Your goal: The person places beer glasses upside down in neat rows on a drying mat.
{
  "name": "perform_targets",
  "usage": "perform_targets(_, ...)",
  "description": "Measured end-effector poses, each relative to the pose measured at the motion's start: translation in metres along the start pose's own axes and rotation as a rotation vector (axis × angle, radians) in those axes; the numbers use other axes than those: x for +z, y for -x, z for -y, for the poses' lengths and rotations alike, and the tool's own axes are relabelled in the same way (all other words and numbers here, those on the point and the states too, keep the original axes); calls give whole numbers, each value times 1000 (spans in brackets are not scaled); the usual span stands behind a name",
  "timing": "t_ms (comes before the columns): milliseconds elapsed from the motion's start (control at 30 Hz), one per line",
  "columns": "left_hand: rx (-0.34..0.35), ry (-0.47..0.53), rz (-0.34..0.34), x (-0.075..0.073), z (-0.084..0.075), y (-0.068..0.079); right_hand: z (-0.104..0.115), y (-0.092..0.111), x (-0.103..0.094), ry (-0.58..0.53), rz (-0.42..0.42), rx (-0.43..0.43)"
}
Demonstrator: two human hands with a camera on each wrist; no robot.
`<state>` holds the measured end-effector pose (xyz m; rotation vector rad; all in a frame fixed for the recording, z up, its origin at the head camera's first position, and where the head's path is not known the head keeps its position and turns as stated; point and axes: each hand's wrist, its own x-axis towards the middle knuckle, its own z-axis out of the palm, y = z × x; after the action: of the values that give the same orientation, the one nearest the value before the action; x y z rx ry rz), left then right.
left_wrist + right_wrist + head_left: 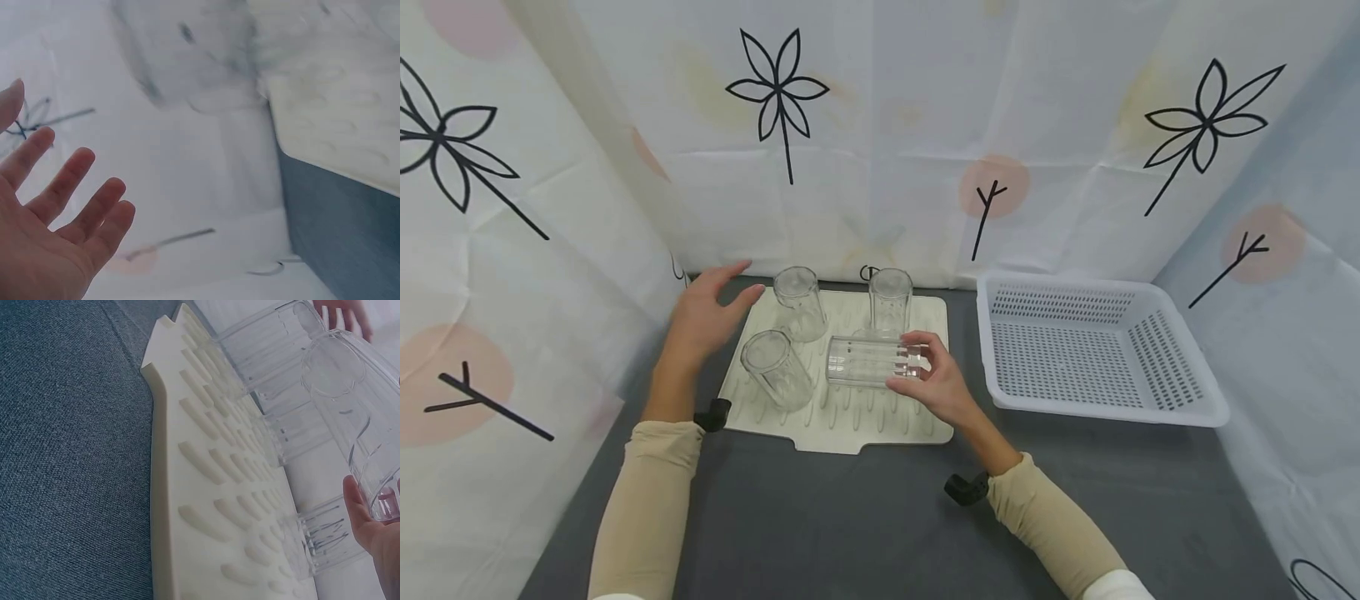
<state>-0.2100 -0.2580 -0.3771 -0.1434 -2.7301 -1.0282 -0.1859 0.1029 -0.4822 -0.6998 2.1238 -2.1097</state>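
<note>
My right hand grips a clear drinking glass by one end, thumb below and fingers above. That glass is tipped on its side above a cream drying mat; in the right wrist view the held glass is off the ridges. Three more clear glasses stand on the mat: one at back left, one at back right, one at front left. My left hand is at the mat's back left, fingers spread, beside the back-left glass without touching it. In the left wrist view its palm holds nothing.
A white perforated plastic basket stands on the dark grey table, right of the mat. White patterned cloth hangs behind and on both sides, close to the table's back edge.
</note>
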Motion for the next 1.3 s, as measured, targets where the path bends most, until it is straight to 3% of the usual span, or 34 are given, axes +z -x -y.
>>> perform_targets(100,82,15,1,5,-22,4,0,0,0,7,-5,3)
perform_targets(267,163,60,55,20,-49,10,1,0,1,10,-25,2)
perform_targets(500,265,208,234,49,-73,22,3,0,3,-15,-51,2)
perform_targets(600,280,227,310,64,-78,28,5,-1,3,-25,-60,15)
perform_targets(733,297,178,357,82,-80,33,4,-1,2,-14,-68,18)
perform_targets(900,291,154,367,95,-80,35,1,1,0,-2,-76,2)
perform_targets(1133,203,137,387,103,-77,37,1,3,-1,-32,-84,-10)
perform_targets(1300,223,140,361,105,-77,38,1,3,-1,-53,-74,-34)
